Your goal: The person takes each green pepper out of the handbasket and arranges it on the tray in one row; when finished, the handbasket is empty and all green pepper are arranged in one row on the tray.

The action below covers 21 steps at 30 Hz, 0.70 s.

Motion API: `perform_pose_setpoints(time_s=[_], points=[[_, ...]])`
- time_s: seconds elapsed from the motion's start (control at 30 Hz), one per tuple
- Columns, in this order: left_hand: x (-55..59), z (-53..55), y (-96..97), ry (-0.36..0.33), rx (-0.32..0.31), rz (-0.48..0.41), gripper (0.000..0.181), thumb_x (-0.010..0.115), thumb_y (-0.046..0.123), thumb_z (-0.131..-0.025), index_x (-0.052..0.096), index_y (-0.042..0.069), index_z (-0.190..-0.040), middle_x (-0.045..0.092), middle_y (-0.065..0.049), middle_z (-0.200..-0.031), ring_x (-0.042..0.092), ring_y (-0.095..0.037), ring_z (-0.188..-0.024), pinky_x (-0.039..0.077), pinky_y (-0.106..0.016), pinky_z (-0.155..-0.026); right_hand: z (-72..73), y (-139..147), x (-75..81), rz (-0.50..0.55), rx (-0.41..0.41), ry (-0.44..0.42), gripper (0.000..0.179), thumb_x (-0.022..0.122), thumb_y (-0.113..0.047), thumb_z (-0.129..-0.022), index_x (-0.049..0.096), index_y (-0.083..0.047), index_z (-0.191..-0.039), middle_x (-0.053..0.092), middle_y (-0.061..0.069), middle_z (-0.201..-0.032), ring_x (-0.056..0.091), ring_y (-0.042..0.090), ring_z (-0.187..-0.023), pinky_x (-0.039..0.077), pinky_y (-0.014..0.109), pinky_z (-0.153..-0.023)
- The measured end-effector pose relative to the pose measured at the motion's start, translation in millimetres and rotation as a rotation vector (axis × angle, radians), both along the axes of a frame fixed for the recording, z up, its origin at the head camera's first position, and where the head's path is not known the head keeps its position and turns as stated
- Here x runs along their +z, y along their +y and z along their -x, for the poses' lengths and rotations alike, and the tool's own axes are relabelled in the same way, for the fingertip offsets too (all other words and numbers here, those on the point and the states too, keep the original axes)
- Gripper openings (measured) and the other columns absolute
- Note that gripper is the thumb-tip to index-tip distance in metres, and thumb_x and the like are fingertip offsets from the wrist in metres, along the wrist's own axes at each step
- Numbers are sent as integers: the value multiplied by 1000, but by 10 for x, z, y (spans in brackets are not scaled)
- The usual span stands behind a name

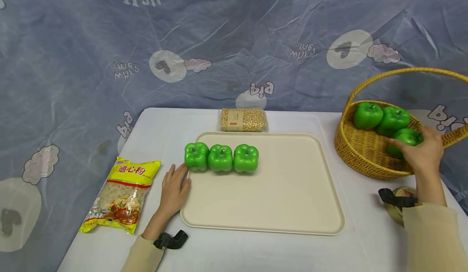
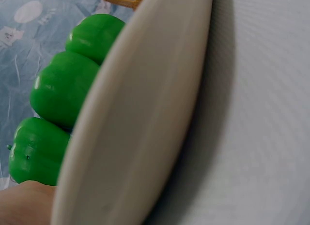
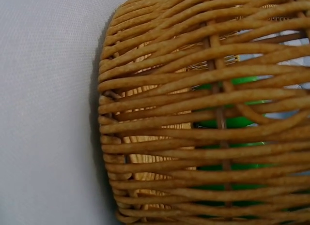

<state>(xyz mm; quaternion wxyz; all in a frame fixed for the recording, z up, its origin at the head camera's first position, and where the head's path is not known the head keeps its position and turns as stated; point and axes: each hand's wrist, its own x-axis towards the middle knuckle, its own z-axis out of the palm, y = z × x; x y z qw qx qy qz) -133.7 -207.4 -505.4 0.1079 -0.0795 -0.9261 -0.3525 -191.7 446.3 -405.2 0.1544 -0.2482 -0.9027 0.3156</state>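
Three green bell peppers (image 1: 221, 158) stand in a row along the back left of a cream tray (image 1: 278, 190). My left hand (image 1: 174, 191) lies at the tray's left rim, fingers extended and fingertips close to the leftmost pepper. In the left wrist view the tray's outer wall (image 2: 140, 104) covers part of the peppers (image 2: 65, 89). At the right, my right hand (image 1: 425, 150) reaches into a wicker basket (image 1: 360, 156) and grips a green bell pepper (image 1: 405, 140) between thumb and fingers. Two more green peppers (image 1: 380, 118) sit behind it. The right wrist view meets only the woven basket side (image 3: 203, 128).
A yellow pasta bag (image 1: 122, 194) lies left of my left hand. Behind the tray is a pack of yellow kernels (image 1: 243, 120). A round container (image 1: 396, 213) is partly hidden under my right wrist. The basket's tall handle (image 1: 398, 72) arches over its opening.
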Motion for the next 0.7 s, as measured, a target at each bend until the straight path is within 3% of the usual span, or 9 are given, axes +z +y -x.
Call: perform_pose_setpoints(time_s=[0.37,0.7], points=[[-21,-14,2,17,4,1,46,53,9,-94,51,2,-139,46,-22,-148,20,-49,-145,8,-67,-114,0,21,-8,-86,120,-15,69,59,-11,-90,28,6,-149,22,32,-156,16,54,-141,15,63,-113],[-10,-6,8,30,3,-9,45,54,9,-94,52,1,-138,46,-22,-147,21,-49,-144,8,-67,-114,5,18,0,-92,137,1,63,56,-5,-90,33,6,-147,22,28,-157,13,51,-144,9,61,-117]])
